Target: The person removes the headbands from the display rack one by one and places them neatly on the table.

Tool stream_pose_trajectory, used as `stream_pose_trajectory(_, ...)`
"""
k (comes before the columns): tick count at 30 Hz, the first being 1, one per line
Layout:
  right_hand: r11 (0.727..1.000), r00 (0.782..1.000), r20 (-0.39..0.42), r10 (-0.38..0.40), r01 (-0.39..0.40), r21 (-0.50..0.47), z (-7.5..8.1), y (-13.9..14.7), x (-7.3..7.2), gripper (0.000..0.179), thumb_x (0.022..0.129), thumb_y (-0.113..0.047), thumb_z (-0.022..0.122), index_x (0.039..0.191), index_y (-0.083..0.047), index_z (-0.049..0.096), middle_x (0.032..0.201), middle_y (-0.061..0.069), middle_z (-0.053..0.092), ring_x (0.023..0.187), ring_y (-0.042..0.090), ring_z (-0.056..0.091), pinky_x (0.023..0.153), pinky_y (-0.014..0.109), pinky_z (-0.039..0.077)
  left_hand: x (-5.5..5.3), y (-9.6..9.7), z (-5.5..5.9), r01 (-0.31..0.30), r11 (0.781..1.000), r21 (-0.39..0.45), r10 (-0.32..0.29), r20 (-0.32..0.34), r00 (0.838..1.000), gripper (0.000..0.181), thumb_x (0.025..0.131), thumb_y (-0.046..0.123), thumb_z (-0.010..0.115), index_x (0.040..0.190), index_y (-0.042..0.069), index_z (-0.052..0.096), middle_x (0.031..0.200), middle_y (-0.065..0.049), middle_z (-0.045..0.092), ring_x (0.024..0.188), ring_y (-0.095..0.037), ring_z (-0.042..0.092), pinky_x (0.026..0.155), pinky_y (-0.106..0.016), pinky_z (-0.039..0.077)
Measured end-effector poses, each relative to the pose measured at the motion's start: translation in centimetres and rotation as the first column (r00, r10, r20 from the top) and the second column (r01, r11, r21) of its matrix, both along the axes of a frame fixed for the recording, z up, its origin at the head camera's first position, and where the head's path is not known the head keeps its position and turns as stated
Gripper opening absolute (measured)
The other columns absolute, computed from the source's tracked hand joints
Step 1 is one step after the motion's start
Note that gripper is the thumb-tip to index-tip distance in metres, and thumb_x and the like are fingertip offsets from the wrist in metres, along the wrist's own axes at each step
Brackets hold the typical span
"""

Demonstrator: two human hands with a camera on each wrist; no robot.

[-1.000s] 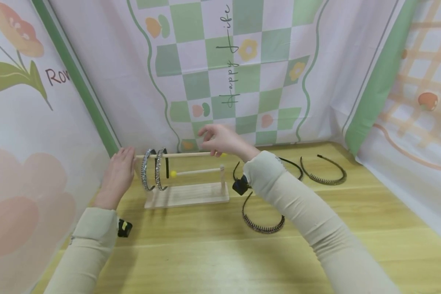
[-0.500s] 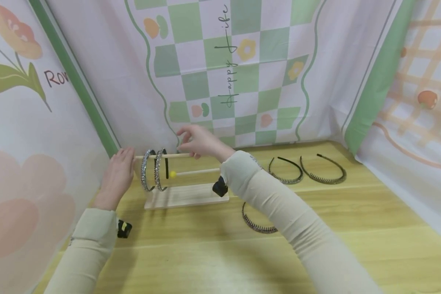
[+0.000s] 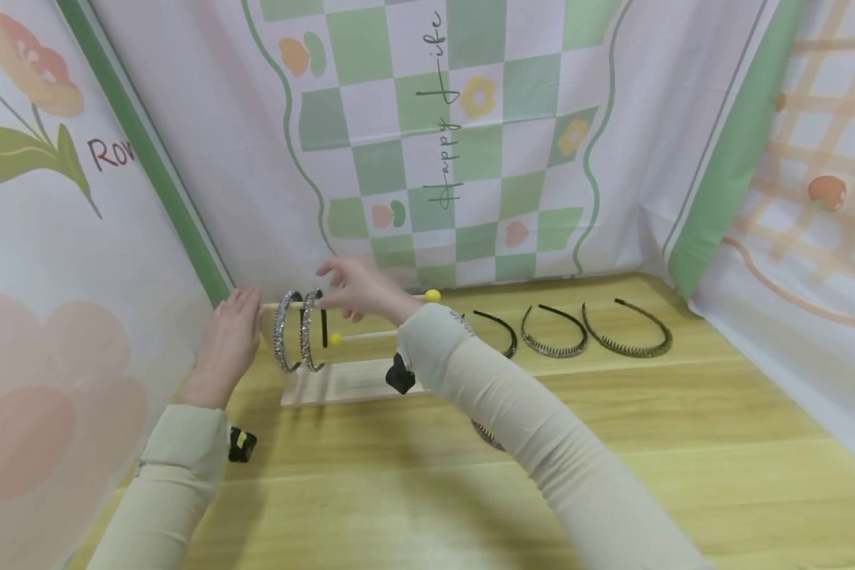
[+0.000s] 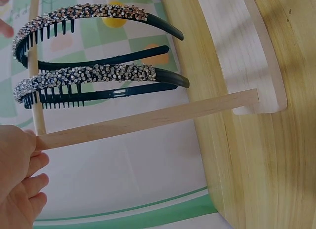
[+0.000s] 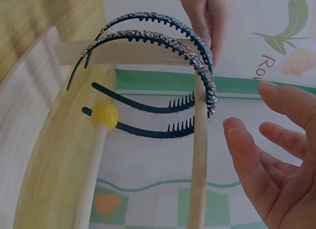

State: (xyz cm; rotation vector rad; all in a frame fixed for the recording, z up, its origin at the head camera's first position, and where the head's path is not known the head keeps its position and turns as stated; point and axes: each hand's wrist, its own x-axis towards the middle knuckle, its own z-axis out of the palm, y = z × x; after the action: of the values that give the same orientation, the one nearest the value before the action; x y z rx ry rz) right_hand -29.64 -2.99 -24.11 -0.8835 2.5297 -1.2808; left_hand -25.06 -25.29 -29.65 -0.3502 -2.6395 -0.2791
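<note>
Two glittery toothed headbands, a left one (image 3: 281, 332) and a right one (image 3: 306, 336), hang side by side on the upper rod of a wooden stand (image 3: 356, 384). My left hand (image 3: 229, 340) touches the top of the stand's left post (image 4: 148, 121), its fingers lying together there in the head view. Beside the right headband, my right hand (image 3: 363, 289) hovers at the upper rod. The right wrist view shows that hand's fingers (image 5: 244, 152) spread and loosely bent, apart from the headbands and holding nothing.
Several dark toothed headbands lie on the wooden table right of the stand, including one at the far right (image 3: 634, 348) and another beside it (image 3: 556, 348). My right forearm partly covers others. A yellow ball (image 3: 433, 296) tips the upper rod; another (image 5: 105, 115) tips the lower rod.
My right hand has moved left along the upper rod, from near its right end to beside the right headband, and slightly down. My left hand and the hung headbands have stayed put.
</note>
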Motion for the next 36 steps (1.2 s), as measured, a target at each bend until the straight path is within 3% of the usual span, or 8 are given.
stream_pose_trajectory(10,1.0,1.0,0.0,-0.011,0.011,0.005,-1.2,-1.8,0.4,0.054,0.083,-0.014,0.07,0.131,-0.01,0.046,0.127,0.017,0.047,0.075,0.027,0.062,0.054,0.026,0.056,0.0,0.0,-0.1,-0.007,1.0,0.0,0.007,0.022,1.0,0.041,0.099,0.01,0.037,0.134,-0.012,0.032,0.136,-0.032,0.033,0.128,-0.046,0.026,0.11,-0.051,0.013)
stream_pose_trajectory(19,0.999,0.999,-0.05,-0.003,0.005,0.051,-2.4,-3.1,0.9,0.059,0.082,-0.013,0.071,0.134,-0.008,0.043,0.133,0.012,0.046,0.067,0.021,0.06,0.055,0.031,0.057,0.1,0.1,-0.1,-0.009,1.0,0.002,0.009,0.004,1.0,0.039,0.099,0.008,0.037,0.133,-0.012,0.034,0.134,-0.032,0.036,0.127,-0.046,0.028,0.109,-0.052,0.015)
stream_pose_trajectory(26,0.998,0.998,-0.053,-0.016,0.019,0.068,-3.4,-3.9,0.9,0.061,0.082,-0.013,0.071,0.135,-0.009,0.043,0.136,0.011,0.044,0.062,0.02,0.061,0.051,0.024,0.055,0.2,0.0,-0.2,-0.009,1.0,0.002,0.009,0.012,1.0,0.04,0.099,0.009,0.037,0.134,-0.011,0.033,0.135,-0.032,0.034,0.127,-0.046,0.027,0.109,-0.052,0.014)
stream_pose_trajectory(36,0.997,0.995,-0.06,-0.08,0.08,0.008,-3.9,-4.3,0.6,0.044,0.084,-0.007,0.067,0.126,-0.005,0.052,0.126,0.013,0.052,0.057,0.015,0.06,0.05,0.021,0.053,0.1,0.0,-0.1,0.002,1.0,0.0,-0.002,-0.004,1.0,0.039,0.099,0.008,0.038,0.133,-0.012,0.034,0.134,-0.032,0.036,0.126,-0.046,0.028,0.108,-0.053,0.016)
